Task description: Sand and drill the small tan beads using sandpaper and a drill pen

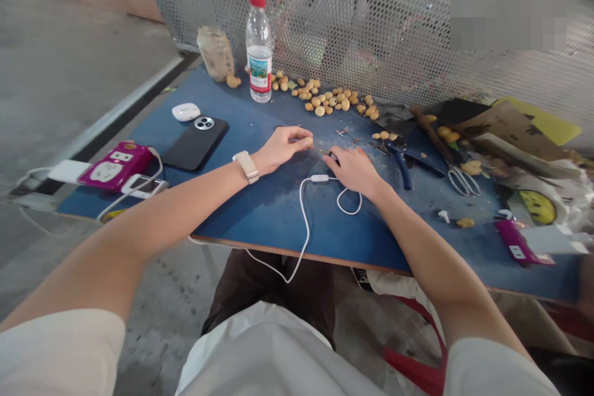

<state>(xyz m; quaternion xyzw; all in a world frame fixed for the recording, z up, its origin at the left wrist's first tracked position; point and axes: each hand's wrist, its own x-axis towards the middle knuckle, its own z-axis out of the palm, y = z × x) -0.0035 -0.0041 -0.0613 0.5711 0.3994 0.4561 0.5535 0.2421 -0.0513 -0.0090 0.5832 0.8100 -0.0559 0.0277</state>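
Through the head view, I see the left hand point(284, 147) pinching a small tan piece point(309, 142) between its fingers, at ten o'clock of the right hand point(355, 170). I cannot tell whether the right's curled fingers grip the dark object point(333, 156) there.

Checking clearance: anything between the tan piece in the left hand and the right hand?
Nothing visible in between. The left hand pinches the tan piece just short of the right hand; the white cable and its inline block are on the person's side of that gap, not across it.
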